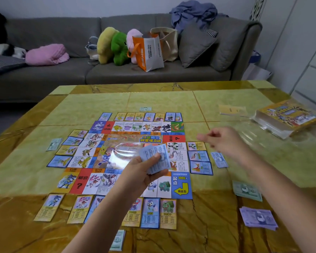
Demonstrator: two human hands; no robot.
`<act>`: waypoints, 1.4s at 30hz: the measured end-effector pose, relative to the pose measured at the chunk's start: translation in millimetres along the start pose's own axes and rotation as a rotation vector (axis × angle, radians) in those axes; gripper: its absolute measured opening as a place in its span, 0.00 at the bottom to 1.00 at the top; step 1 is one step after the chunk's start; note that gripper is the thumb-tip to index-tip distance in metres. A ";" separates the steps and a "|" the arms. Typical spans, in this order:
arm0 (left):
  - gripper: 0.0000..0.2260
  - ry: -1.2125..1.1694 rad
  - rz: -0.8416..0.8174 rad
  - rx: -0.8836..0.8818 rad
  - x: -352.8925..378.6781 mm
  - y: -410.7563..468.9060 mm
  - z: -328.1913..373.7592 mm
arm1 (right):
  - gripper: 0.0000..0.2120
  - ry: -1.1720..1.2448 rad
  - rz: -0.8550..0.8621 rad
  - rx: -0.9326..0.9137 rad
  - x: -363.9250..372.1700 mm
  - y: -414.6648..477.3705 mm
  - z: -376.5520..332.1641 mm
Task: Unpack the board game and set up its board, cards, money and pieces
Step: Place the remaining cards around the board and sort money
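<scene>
Head view: board (117, 143) mid-table (153, 101), cards (169, 212) around it. Left hand (140, 170) grips blue bills (153, 156) over the board. Right hand (226, 141) blurred toward the right edge, grip unclear. Risk: loose bills slip and knock cards askew.

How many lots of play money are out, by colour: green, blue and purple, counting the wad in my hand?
Green money: 4
Blue money: 2, a loose note and the wad in the left hand
Purple money: 1
Total: 7
</scene>
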State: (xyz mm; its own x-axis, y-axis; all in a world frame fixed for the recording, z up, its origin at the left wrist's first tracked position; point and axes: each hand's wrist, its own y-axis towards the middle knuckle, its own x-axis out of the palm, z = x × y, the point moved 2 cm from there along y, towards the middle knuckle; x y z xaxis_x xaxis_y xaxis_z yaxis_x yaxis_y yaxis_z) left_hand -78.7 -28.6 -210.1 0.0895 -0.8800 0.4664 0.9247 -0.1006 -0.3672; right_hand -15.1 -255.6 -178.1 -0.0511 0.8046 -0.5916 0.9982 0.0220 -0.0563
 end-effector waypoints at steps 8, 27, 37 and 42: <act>0.15 -0.097 -0.011 0.116 -15.1 0.6 28.8 | 0.03 0.288 -0.204 -0.180 94.6 -22.4 -66.1; 0.12 -0.262 0.174 0.146 -101.7 24.2 69.9 | 0.15 -0.044 -0.057 -0.265 97.0 219.5 -92.8; 0.19 -0.252 0.193 0.133 -116.3 37.2 67.6 | 0.08 -0.128 -0.148 -0.161 142.4 296.4 -81.3; 0.14 -0.256 0.211 0.120 -117.9 37.4 67.1 | 0.09 -0.231 -0.190 -0.149 159.1 304.6 -78.9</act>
State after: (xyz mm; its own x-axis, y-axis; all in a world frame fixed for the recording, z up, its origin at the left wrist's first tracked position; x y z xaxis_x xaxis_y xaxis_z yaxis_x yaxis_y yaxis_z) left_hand -29.8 102.6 -224.9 0.3591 -0.7293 0.5824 0.9114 0.1398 -0.3870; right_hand 283.3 -74.1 -225.9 -0.2259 0.6225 -0.7493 0.9629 0.2593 -0.0749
